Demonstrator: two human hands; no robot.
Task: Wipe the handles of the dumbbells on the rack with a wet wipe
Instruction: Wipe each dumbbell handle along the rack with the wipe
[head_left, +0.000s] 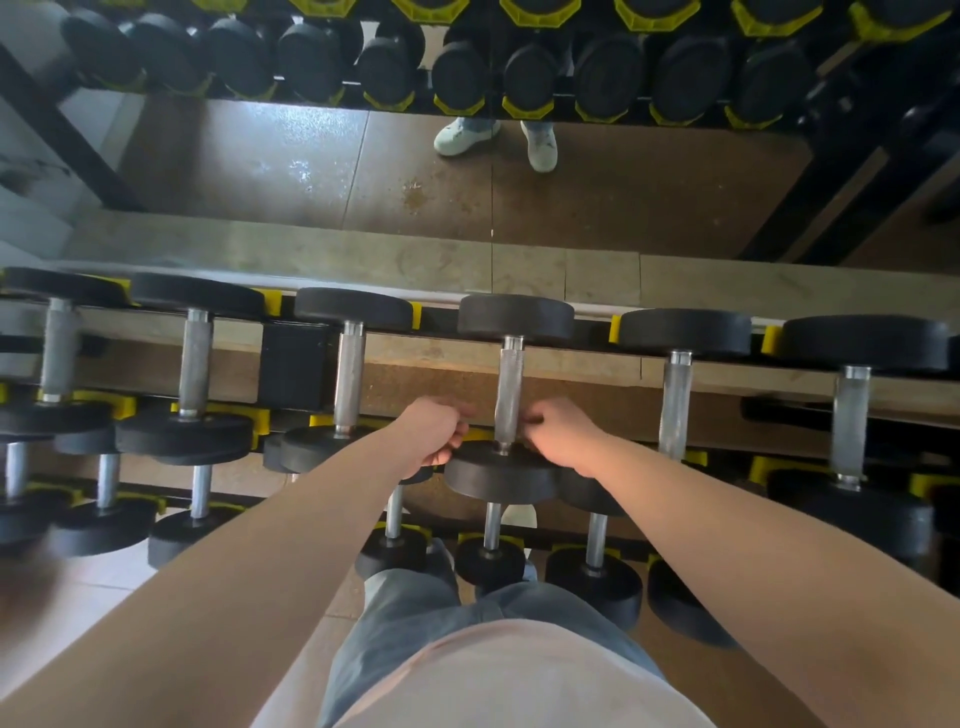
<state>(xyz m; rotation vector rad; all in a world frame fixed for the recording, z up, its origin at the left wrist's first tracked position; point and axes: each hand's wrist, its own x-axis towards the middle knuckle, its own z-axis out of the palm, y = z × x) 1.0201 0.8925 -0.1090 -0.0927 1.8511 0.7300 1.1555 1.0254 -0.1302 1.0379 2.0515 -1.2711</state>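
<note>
Okay, both hands are at the lower end of one dumbbell handle (508, 395) on the rack (291, 366) — left hand (434, 434) just left of the bar, right hand (563, 439) just right of it. Fingers of both are curled in toward the handle, near the point where it meets the near black weight head (501, 475). Whether they pinch a wet wipe I cannot tell — the fingertips are blurred and no wipe shows clearly. The handle is knurled metal and runs away from the hands to the far head (516, 316). More dumbbells sit left and right of the hands on the same row; a lower row of smaller ones (491, 558) lies below the forearms. Beyond the hands a mirror (363, 171) shows the rack and pale shoes (467, 136).
</note>
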